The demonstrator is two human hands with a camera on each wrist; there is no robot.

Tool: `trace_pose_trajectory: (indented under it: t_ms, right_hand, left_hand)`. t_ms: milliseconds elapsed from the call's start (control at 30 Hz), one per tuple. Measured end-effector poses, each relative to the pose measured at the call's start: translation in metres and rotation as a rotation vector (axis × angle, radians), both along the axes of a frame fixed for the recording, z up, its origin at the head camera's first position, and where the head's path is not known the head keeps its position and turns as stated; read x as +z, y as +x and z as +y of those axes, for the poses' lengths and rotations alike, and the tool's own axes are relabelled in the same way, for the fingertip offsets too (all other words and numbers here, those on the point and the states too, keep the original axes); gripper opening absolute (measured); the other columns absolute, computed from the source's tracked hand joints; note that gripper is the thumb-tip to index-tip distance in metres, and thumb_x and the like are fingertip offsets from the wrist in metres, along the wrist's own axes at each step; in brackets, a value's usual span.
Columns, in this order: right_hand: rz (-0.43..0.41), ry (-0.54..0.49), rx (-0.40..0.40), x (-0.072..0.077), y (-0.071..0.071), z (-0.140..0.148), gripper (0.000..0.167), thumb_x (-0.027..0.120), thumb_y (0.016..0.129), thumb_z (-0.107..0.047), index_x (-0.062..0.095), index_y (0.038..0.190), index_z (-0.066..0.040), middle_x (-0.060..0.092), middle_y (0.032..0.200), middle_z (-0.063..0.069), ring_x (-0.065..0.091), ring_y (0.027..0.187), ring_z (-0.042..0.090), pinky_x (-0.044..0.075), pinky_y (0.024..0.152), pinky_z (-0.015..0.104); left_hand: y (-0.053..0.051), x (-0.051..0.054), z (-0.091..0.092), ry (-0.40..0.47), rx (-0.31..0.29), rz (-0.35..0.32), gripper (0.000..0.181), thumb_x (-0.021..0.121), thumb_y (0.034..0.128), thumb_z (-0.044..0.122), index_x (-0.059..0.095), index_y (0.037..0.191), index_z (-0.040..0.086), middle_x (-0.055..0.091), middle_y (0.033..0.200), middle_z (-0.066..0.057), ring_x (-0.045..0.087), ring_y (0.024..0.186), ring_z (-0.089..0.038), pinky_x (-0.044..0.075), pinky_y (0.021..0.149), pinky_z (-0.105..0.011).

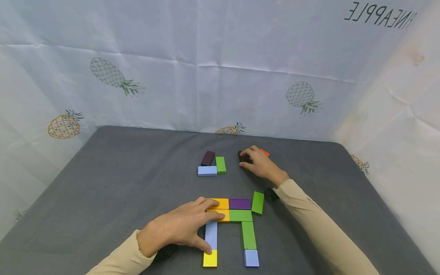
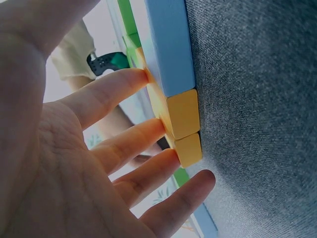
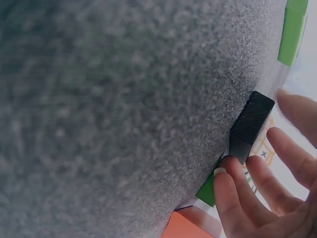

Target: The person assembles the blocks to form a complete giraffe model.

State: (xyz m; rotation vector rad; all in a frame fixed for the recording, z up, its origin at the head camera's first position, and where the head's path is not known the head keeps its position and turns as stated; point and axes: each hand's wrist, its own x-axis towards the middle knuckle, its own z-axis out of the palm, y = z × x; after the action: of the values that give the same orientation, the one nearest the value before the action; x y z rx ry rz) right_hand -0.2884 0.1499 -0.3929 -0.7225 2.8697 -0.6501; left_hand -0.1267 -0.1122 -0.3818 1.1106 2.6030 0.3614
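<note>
My left hand [image 1: 183, 223] lies spread over the left side of a block arrangement, fingertips on the two upper yellow blocks [image 1: 223, 203] and thumb at the lower yellow block [image 1: 210, 259]. In the left wrist view, its fingers touch the sides of the yellow blocks [image 2: 183, 114], beside a blue block [image 2: 171, 44]. My right hand [image 1: 261, 164] is farther back, its loosely bent fingers around a black block [image 1: 244, 157]. The right wrist view has this black block [image 3: 252, 116] on the cloth, fingertips close to its end; firm contact cannot be made out.
Purple [image 1: 239, 204], green [image 1: 249, 235] and blue blocks [image 1: 251, 258] form the arrangement's right side. A tilted green block [image 1: 258, 203] and a dark object [image 1: 271, 194] lie beside it. Behind are dark [image 1: 207, 158], green [image 1: 221, 165] and blue blocks [image 1: 207, 171]; an orange block [image 1: 264, 152] is by my right hand.
</note>
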Motion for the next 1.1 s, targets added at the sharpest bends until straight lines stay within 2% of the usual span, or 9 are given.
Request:
trace_pose_trajectory:
  t_ms: [167,333,533,667,867,1100]
  right_hand:
    - [-0.007,0.002,-0.015,-0.0008,-0.0029,-0.0046,0.041,0.064,0.098,-0.027,0.059,0.131,-0.003,0.049,0.131,0.02,0.058,0.11,0.033,0.05,0.096,0.046]
    - [-0.025,-0.005,-0.015,-0.0009,-0.0042,-0.0046,0.041,0.065,0.097,-0.019,0.057,0.133,-0.001,0.049,0.133,0.022,0.057,0.11,0.035,0.05,0.095,0.047]
    - [-0.093,-0.02,-0.001,0.0004,-0.0056,-0.0011,0.042,0.064,0.092,-0.007,0.057,0.134,-0.001,0.055,0.136,0.02,0.056,0.12,0.038,0.048,0.099,0.048]
    - [-0.076,0.003,0.035,0.002,-0.0052,-0.0013,0.041,0.066,0.091,-0.008,0.059,0.13,0.0,0.059,0.131,0.02,0.056,0.119,0.036,0.048,0.1,0.049]
    - [-0.051,0.054,0.028,0.0031,-0.0053,-0.0035,0.045,0.073,0.091,-0.02,0.061,0.131,-0.005,0.063,0.121,0.017,0.059,0.11,0.031,0.049,0.094,0.047]
    - [-0.041,0.055,0.032,0.0061,-0.0004,-0.0009,0.04,0.073,0.089,-0.015,0.066,0.127,-0.008,0.065,0.118,0.015,0.06,0.108,0.03,0.05,0.092,0.046]
  left_hand:
    - [0.0008,0.0004,-0.0012,0.004,0.004,-0.002,0.074,0.079,0.0748,0.058,0.057,0.139,0.029,0.044,0.148,-0.001,0.046,0.125,-0.017,0.048,0.1,-0.035]
    - [0.001,0.0004,-0.0009,0.005,0.006,-0.005,0.074,0.079,0.0749,0.058,0.057,0.139,0.029,0.045,0.148,-0.001,0.046,0.125,-0.017,0.048,0.1,-0.035]
    - [0.0008,0.0008,0.0003,0.007,0.008,-0.02,0.074,0.08,0.0744,0.058,0.057,0.139,0.03,0.045,0.148,-0.001,0.046,0.126,-0.017,0.048,0.101,-0.036]
    - [0.0007,0.0015,0.0009,0.005,0.009,-0.027,0.075,0.08,0.0744,0.058,0.057,0.139,0.03,0.044,0.148,-0.001,0.046,0.126,-0.017,0.048,0.101,-0.036]
    - [0.0006,0.0017,0.0008,0.007,0.007,-0.014,0.074,0.08,0.0743,0.059,0.057,0.139,0.03,0.044,0.148,0.0,0.046,0.125,-0.017,0.048,0.1,-0.035]
    - [0.0003,0.0012,-0.0005,0.004,0.006,-0.015,0.074,0.08,0.0752,0.057,0.057,0.139,0.029,0.044,0.148,0.0,0.046,0.124,-0.016,0.048,0.1,-0.034]
